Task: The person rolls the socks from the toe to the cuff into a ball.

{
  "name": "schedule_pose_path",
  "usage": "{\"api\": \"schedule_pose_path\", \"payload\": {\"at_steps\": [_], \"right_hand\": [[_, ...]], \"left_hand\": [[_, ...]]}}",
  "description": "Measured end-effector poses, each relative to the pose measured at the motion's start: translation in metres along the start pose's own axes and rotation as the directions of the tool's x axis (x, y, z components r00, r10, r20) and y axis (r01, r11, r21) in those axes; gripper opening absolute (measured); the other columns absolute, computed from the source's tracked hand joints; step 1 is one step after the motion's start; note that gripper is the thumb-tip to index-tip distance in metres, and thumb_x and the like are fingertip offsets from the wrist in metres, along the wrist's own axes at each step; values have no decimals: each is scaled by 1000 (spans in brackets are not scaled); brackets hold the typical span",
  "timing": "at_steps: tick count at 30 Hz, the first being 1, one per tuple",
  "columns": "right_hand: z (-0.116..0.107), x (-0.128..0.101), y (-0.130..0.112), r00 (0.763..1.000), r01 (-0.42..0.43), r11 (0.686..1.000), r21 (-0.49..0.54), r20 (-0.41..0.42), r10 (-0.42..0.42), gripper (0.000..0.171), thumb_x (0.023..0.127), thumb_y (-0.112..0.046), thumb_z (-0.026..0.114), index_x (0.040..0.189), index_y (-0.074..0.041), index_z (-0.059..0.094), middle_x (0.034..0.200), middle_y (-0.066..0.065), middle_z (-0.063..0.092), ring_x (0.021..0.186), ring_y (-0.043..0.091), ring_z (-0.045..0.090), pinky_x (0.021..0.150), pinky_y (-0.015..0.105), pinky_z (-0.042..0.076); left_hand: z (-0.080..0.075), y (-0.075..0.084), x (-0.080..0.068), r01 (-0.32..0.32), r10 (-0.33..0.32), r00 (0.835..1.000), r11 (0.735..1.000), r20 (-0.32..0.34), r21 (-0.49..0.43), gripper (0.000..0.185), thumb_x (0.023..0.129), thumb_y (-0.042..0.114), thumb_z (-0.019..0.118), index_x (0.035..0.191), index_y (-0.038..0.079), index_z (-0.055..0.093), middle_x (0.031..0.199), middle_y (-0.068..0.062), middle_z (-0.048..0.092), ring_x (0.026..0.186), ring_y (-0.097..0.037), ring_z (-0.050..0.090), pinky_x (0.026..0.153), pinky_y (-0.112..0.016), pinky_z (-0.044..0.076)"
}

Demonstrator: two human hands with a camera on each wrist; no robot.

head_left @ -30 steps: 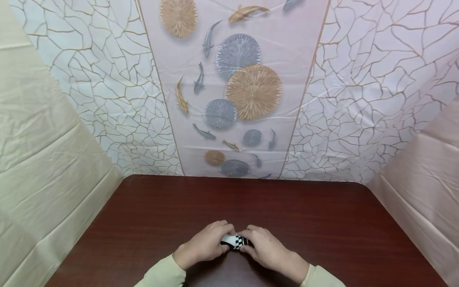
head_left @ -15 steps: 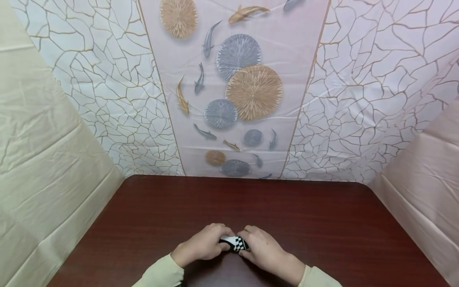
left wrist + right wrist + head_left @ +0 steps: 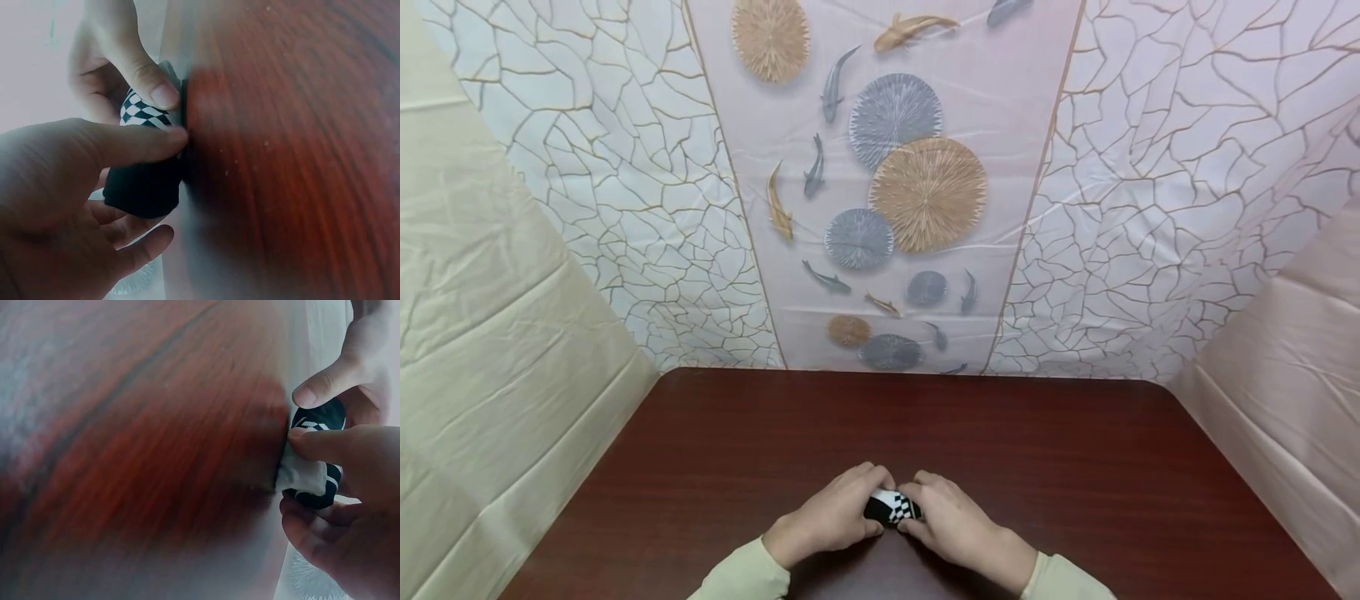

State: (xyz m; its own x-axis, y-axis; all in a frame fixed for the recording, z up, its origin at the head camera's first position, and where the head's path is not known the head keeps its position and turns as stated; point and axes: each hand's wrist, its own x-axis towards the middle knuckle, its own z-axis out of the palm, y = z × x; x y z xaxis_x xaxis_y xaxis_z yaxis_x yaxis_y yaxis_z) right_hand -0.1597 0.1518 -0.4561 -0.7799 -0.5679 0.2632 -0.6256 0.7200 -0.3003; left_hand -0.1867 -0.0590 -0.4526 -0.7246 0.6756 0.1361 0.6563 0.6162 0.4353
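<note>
A small rolled bundle of black, white and checkered cloth (image 3: 891,506) lies on the dark red-brown table (image 3: 1037,467) near its front edge. My left hand (image 3: 837,515) grips its left, black end (image 3: 145,187), thumb pressed on top and fingers curled beneath. From the other side my right hand (image 3: 947,521) pinches the white and checkered end (image 3: 306,478) between thumb and fingers. Both hands nearly meet over the bundle, and most of it is hidden under them. Pale green sleeves cover both forearms.
A patterned plastic sheet (image 3: 895,192) with fish and round discs hangs behind the table's far edge. Plain cream sheets (image 3: 497,333) close in the left and right sides. Nothing else lies on the wood.
The hands have stayed in place, with the fingers shifting slightly on the bundle. More black cloth and less white now shows between them.
</note>
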Motion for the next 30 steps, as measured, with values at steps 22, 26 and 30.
{"api": "schedule_pose_path", "payload": {"at_steps": [22, 26, 30], "right_hand": [[4, 0, 4, 996, 14, 997, -82, -87, -21, 30, 78, -23, 85, 100, -10, 69, 84, -7, 55, 72, 5, 49, 61, 23, 45], [3, 1, 4, 992, 24, 996, -81, -122, -34, 32, 77, -22, 85, 102, -11, 68, 84, -7, 57, 73, 5, 50, 62, 23, 45], [-1, 2, 3, 994, 25, 999, -32, -110, -29, 32, 79, -20, 84, 105, -12, 67, 87, -7, 59, 74, 5, 52, 63, 23, 46]], "left_hand": [[-4, -6, 2, -47, 43, 998, 994, -41, -104, 19, 89, 17, 77, 108, 14, 72, 100, 10, 66, 94, -3, 60, 85, -27, 50], [-6, -6, 2, -36, 29, 998, 987, -47, -157, 22, 90, 17, 76, 111, 13, 72, 103, 10, 67, 97, -3, 60, 88, -27, 49], [-6, -8, 2, -33, 25, 999, 982, -47, -188, 25, 90, 17, 77, 114, 14, 71, 104, 11, 66, 97, -2, 59, 88, -26, 49]]}}
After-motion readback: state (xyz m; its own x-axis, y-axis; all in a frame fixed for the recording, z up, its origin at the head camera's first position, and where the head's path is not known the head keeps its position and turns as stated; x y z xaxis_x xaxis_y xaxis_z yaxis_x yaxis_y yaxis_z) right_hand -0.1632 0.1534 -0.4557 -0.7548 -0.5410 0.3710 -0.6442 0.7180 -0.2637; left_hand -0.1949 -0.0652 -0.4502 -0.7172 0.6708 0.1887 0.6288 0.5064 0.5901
